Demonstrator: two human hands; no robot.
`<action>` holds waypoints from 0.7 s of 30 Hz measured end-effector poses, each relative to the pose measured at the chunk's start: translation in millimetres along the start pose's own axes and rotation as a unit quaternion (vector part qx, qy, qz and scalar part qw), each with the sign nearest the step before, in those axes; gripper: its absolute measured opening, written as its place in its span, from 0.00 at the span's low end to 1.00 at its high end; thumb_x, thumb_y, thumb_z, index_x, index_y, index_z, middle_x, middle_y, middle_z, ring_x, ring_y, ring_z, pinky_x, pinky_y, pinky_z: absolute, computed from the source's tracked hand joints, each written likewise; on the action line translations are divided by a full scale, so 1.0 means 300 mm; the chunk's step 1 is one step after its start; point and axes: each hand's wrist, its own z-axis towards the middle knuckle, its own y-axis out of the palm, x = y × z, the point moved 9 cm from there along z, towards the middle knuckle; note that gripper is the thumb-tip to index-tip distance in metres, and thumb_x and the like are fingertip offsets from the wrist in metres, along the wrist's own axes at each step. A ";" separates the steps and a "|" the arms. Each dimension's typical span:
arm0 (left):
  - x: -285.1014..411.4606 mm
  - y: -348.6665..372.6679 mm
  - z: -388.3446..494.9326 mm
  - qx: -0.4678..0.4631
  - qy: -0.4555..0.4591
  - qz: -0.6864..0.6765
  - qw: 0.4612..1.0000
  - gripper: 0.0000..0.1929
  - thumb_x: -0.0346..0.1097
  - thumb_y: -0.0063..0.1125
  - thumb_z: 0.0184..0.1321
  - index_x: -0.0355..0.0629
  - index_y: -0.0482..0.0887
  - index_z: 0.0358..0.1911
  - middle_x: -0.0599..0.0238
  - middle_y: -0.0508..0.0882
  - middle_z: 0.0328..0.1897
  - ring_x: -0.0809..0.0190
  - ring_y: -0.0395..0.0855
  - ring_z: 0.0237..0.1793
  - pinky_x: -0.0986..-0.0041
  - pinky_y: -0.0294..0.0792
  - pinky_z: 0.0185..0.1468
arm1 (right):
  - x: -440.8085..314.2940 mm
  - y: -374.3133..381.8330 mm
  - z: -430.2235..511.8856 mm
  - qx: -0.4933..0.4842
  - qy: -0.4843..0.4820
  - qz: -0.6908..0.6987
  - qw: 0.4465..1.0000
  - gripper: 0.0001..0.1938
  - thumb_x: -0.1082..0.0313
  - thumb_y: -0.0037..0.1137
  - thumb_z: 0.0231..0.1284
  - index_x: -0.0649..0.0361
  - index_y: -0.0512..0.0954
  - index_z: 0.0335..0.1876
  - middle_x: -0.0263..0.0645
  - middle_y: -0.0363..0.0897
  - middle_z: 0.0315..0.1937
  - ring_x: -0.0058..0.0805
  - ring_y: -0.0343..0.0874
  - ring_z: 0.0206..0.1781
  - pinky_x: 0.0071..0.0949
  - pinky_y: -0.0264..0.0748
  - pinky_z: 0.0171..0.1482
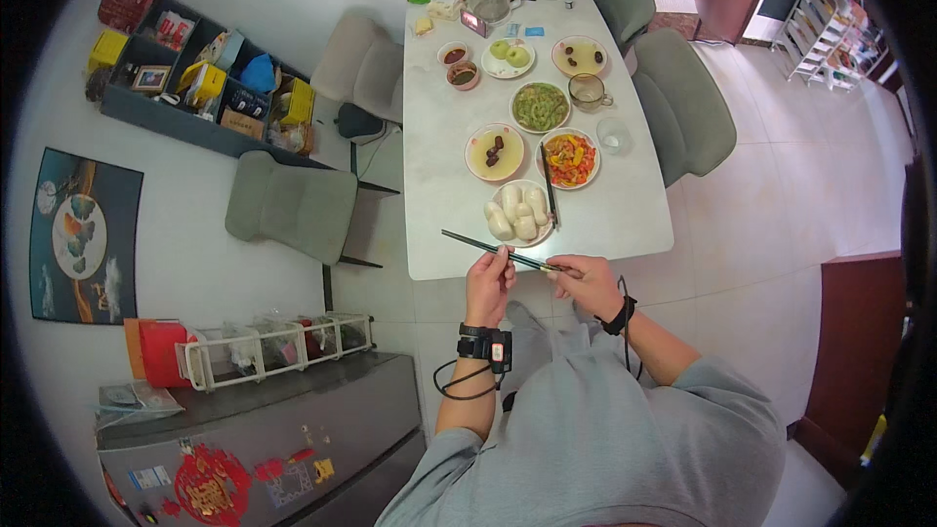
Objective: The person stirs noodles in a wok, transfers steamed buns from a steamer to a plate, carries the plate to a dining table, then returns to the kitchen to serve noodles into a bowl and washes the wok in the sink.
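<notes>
A pair of dark chopsticks (476, 243) is held level between my two hands, over the near edge of the table. My left hand (492, 282) pinches them near the middle, and my right hand (588, 284) grips their other end. Just beyond lies a plate of white steamed buns (521, 211). Another pair of dark chopsticks (549, 187) rests against the plate of chopped red and yellow stir-fry (575, 158). To the left of that stands a bowl of pale porridge with dark dates (495, 152). Behind it is a plate of green vegetables (540, 107).
The white table (446, 227) also bears a second porridge bowl (579, 57), a plate of green fruit (508, 58), a brown glass mug (588, 92), a clear glass (613, 136) and a propped phone (473, 23). Grey chairs (681, 102) flank it. A refrigerator (278, 417) stands at left.
</notes>
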 end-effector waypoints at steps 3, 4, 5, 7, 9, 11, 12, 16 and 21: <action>0.016 -0.043 0.149 -0.016 -0.026 0.106 0.994 0.12 0.40 0.63 0.77 0.35 0.86 0.46 0.74 0.77 0.29 0.74 0.70 0.28 0.80 0.62 0.31 | 0.178 0.022 0.101 0.011 0.112 0.087 0.990 0.13 0.68 0.67 0.71 0.69 0.86 0.53 0.40 0.90 0.35 0.22 0.85 0.25 0.21 0.83 0.28; 0.021 -0.049 0.201 -0.026 -0.031 0.130 0.991 0.12 0.40 0.65 0.76 0.35 0.88 0.44 0.75 0.77 0.29 0.75 0.70 0.28 0.80 0.61 0.31 | 0.220 0.031 0.143 0.013 0.132 0.106 0.985 0.12 0.68 0.66 0.71 0.70 0.86 0.52 0.42 0.90 0.36 0.23 0.86 0.25 0.21 0.84 0.29; 0.027 -0.048 0.254 -0.041 -0.028 0.145 0.988 0.13 0.40 0.65 0.75 0.35 0.88 0.44 0.75 0.77 0.29 0.75 0.70 0.28 0.80 0.60 0.30 | 0.266 0.035 0.182 0.019 0.161 0.120 0.980 0.12 0.69 0.66 0.72 0.70 0.86 0.52 0.43 0.90 0.36 0.23 0.86 0.25 0.22 0.84 0.29; 0.040 -0.049 0.359 -0.061 -0.025 0.159 0.985 0.13 0.40 0.65 0.75 0.35 0.89 0.44 0.75 0.78 0.30 0.75 0.70 0.28 0.81 0.60 0.30 | 0.337 0.025 0.266 0.047 0.198 0.163 0.965 0.13 0.68 0.67 0.71 0.72 0.85 0.50 0.45 0.90 0.36 0.26 0.88 0.29 0.25 0.87 0.32; 0.052 -0.070 0.440 -0.069 -0.050 0.123 0.989 0.13 0.40 0.66 0.75 0.35 0.89 0.47 0.76 0.80 0.31 0.75 0.72 0.29 0.80 0.63 0.33 | 0.390 0.020 0.340 0.089 0.219 0.198 0.951 0.14 0.68 0.69 0.70 0.74 0.85 0.49 0.47 0.89 0.36 0.30 0.89 0.31 0.27 0.88 0.34; 0.077 -0.094 0.509 -0.083 -0.063 0.121 0.987 0.15 0.39 0.65 0.75 0.34 0.88 0.54 0.75 0.85 0.36 0.76 0.75 0.31 0.81 0.66 0.35 | 0.432 0.012 0.425 0.116 0.216 0.220 0.944 0.12 0.70 0.68 0.69 0.74 0.84 0.48 0.48 0.89 0.36 0.33 0.89 0.33 0.30 0.88 0.39; 0.087 -0.108 0.532 -0.093 -0.069 0.125 0.985 0.19 0.38 0.66 0.74 0.35 0.85 0.62 0.72 0.88 0.42 0.76 0.78 0.34 0.81 0.68 0.37 | 0.457 0.005 0.473 0.124 0.213 0.239 0.939 0.12 0.71 0.68 0.69 0.74 0.84 0.47 0.48 0.89 0.36 0.33 0.89 0.34 0.31 0.88 0.39; 0.120 -0.207 0.561 -0.114 -0.094 0.206 0.967 0.25 0.38 0.68 0.71 0.38 0.82 0.68 0.71 0.90 0.48 0.75 0.80 0.40 0.82 0.70 0.40 | 0.576 -0.034 0.660 0.171 0.209 0.250 0.930 0.09 0.73 0.65 0.70 0.72 0.83 0.48 0.46 0.88 0.37 0.32 0.87 0.35 0.29 0.85 0.41; 0.118 -0.383 0.479 -0.158 -0.155 0.224 0.949 0.22 0.39 0.68 0.72 0.37 0.85 0.65 0.72 0.89 0.47 0.74 0.79 0.40 0.81 0.69 0.40 | 0.697 -0.087 0.884 0.230 0.218 0.287 0.904 0.07 0.75 0.64 0.71 0.72 0.82 0.47 0.46 0.86 0.38 0.35 0.87 0.38 0.31 0.86 0.44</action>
